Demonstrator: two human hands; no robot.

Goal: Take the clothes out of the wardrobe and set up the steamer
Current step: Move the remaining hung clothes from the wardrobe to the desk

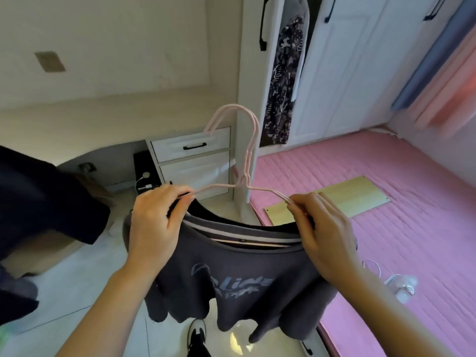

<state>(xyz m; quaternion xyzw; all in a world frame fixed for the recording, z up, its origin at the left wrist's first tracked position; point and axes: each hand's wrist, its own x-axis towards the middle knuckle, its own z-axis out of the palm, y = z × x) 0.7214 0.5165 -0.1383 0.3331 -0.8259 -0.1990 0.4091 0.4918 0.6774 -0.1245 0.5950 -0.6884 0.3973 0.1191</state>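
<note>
I hold two pink wire hangers [246,155] stacked together, hooks pointing up. A dark grey T-shirt [231,279] with pale blue lettering hangs from them, with a black garment [231,219] behind it. My left hand [154,225] pinches the left shoulder of the hangers and shirt. My right hand [322,235] pinches the right shoulder. The white wardrobe [342,73] stands ahead on the right, one door ajar, with a dark patterned garment [283,81] hanging inside. No steamer is recognisable.
A pink mattress [386,189] lies at right with a wooden board [332,197] and a white cable with a small clear object [401,284] on it. White drawers [193,161] stand ahead. Dark cloth [38,202] hangs at left. A shoe [197,333] is on the pale floor.
</note>
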